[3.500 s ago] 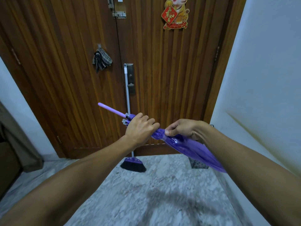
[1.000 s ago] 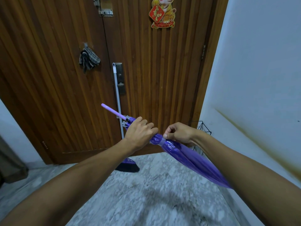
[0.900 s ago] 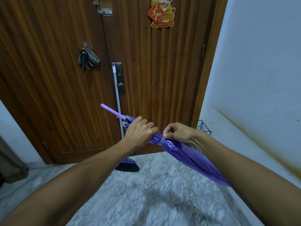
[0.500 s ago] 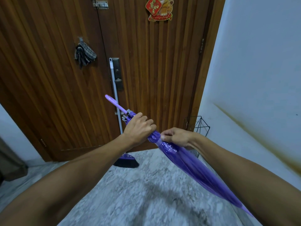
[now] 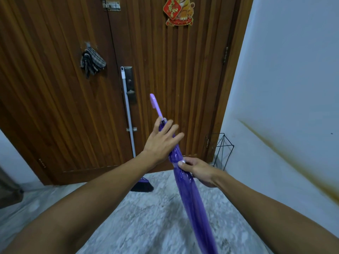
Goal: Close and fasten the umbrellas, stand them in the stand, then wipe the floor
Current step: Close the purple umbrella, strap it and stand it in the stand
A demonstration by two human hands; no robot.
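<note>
While the purple umbrella [image 5: 190,195] is folded shut and tilted nearly upright in the middle of the scene, its light purple handle [image 5: 156,105] points up toward the far wooden door [image 5: 60,99] and its tip runs off the near bottom edge. The right hand [image 5: 199,171] is closed around it at the pale strap [image 5: 177,162] wrapped round the canopy, thumb pressing on that band. The left hand [image 5: 161,142] is open, fingers spread and a bit blurry, resting loosely against the upper part of the canopy just below the handle. Over on the far right, a black wire stand [image 5: 222,153] sits in the corner by the door frame. A broom [image 5: 141,185] leans on the door, and a striped cloth [image 5: 92,62] hangs on it further left. The floor [image 5: 146,217] is grey marble.
</note>
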